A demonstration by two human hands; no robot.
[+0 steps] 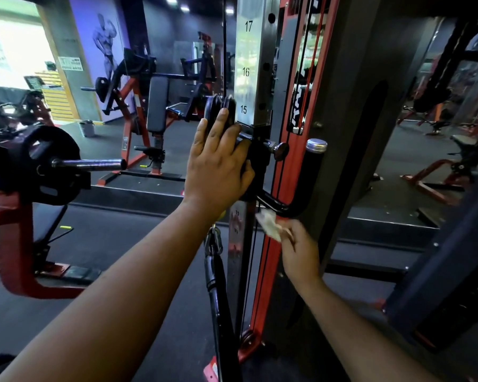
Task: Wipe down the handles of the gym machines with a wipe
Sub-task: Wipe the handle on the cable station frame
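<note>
The left hand (218, 164) presses flat, fingers spread, on the pulley carriage (255, 158) (likely steadying it). The right hand (298, 249) pinches the wipe (269, 223) against the black handle's (304, 183) lower bend.

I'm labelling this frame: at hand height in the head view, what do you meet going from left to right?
Weight plate on its bar → left hand, laid on the black carriage → round adjustment knob → upright black handle with a silver cap; just beneath it, the right hand pinches the wipe.
</note>
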